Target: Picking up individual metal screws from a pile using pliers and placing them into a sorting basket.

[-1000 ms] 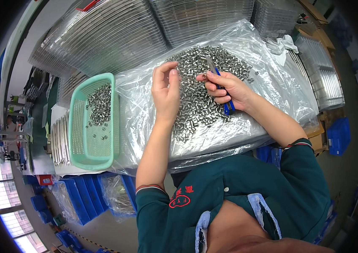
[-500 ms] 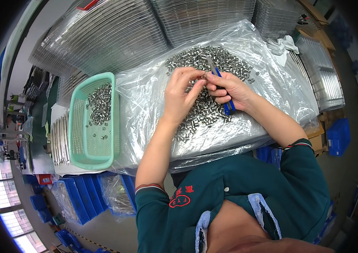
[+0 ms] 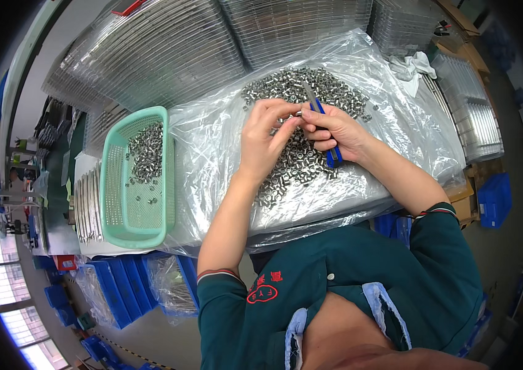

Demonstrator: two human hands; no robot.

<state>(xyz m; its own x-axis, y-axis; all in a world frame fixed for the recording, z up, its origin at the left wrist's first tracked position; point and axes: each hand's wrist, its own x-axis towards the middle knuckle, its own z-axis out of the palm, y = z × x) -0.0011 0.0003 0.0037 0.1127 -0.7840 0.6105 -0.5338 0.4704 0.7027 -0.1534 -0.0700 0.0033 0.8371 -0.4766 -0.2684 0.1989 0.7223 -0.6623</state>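
Two bare hands meet over a heap of small, shiny, silver-coloured metal rings (image 3: 329, 83) on a clear plastic sheet (image 3: 206, 154).
The left hand (image 3: 267, 135) has its thumb and forefinger nearly closed, pinching one small, silver-coloured metal piece (image 3: 300, 114) between the hands, above the heap's middle. The right hand (image 3: 338, 131) meets it from the right, fingers curled around a blue-and-black utility knife (image 3: 316, 106), its blade pointing far; whether its fingertips also grip the piece, I cannot tell. The piece looks light, stiff and slippery, best pinched by its outer wall, clear of the blade. Left stands a mint-green, perforated plastic basket (image 3: 141, 216).
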